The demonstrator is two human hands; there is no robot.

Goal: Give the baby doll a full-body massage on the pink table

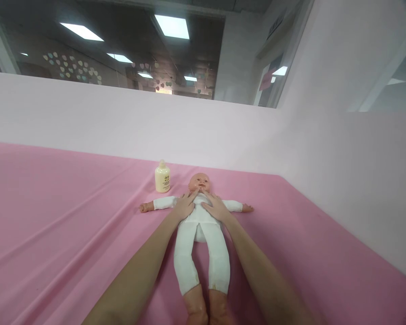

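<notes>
A baby doll (201, 216) lies face up on a pink sheet (71, 212), bare feet nearest you, between your forearms (138, 266). It has white cloth legs, a faint brownish mark by one hem, a white top and sleeves, and arms stretched straight out to both sides. Your left hand (183, 207) and right hand (217, 208) lie on its upper chest, hiding its shoulders; fingers extended and slightly spread, thumbs angled inward, index fingertips near its chin, nothing pinched. Beyond its arm, left of its bald head, a pale yellow bottle (162, 179) with dark print stands upright; you cannot tell how full it is. Farther off rises a white wall (122, 117), then a window (196, 54) showing bright ceiling lights (172, 26) and pastel heart-shaped cutouts (83, 70).
</notes>
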